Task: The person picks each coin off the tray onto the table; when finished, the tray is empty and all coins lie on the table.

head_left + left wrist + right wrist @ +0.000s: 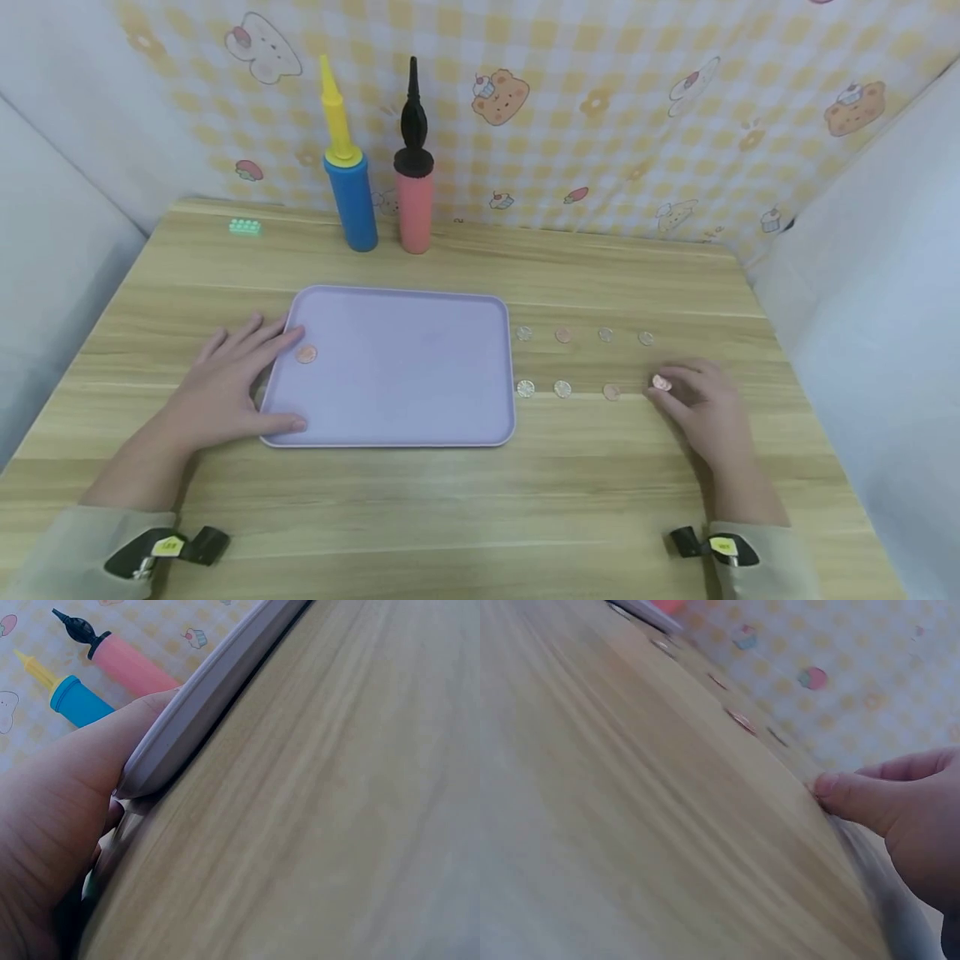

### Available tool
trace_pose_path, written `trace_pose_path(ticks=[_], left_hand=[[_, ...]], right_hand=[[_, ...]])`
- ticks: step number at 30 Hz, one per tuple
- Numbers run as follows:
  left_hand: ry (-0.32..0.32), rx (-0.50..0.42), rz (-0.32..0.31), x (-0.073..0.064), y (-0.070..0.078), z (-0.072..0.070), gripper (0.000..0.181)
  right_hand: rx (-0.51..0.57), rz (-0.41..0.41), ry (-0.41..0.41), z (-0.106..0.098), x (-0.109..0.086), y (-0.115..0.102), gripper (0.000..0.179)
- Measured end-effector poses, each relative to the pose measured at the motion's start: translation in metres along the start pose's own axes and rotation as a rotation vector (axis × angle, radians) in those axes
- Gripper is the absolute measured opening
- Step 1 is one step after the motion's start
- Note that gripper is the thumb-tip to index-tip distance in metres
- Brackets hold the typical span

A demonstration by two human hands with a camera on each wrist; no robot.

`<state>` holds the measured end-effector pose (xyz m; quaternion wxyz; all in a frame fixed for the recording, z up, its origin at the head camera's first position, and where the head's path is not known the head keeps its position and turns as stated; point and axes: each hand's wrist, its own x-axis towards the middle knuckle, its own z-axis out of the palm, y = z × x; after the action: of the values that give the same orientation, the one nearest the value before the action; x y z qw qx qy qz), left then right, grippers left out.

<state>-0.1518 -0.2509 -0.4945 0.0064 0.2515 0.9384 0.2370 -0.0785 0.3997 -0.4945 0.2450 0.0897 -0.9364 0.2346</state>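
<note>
My right hand [701,404] pinches a copper-coloured coin [662,382] between thumb and fingers, low over the right side of the table. In the right wrist view the thumb [847,796] hides most of that coin. Left of this hand, several silver and copper coins lie flat in two rows, among them a copper coin [612,392] close by. My left hand [228,387] rests spread over the left edge of a lilac tray [405,367], thumb and index finger reaching over its rim. Another copper coin [306,354] lies inside the tray beside the index fingertip.
Behind the tray stand a blue hand pump [352,204] with a yellow top and a pink hand pump [415,208] with a black top. A mint-green toy brick [244,226] sits at the back left. A checked cloth [570,125] hangs behind the wooden table [450,517].
</note>
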Motion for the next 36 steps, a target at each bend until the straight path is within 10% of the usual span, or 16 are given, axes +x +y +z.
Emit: trace_pose_path(ticks=[4, 12, 36], left_hand=[[0.0, 0.001, 0.001, 0.0, 0.0, 0.0, 0.12], [0.001, 0.002, 0.003, 0.0, -0.002, 0.001, 0.12], [0.0, -0.002, -0.002, 0.0, 0.001, 0.0, 0.118]], right_hand=[[-0.033, -0.005, -0.002, -0.012, -0.004, 0.018, 0.036], [-0.032, 0.236, -0.08, -0.029, -0.009, 0.02, 0.027], [0.017, 0.35, -0.197, -0.046, -0.014, 0.035, 0.033]])
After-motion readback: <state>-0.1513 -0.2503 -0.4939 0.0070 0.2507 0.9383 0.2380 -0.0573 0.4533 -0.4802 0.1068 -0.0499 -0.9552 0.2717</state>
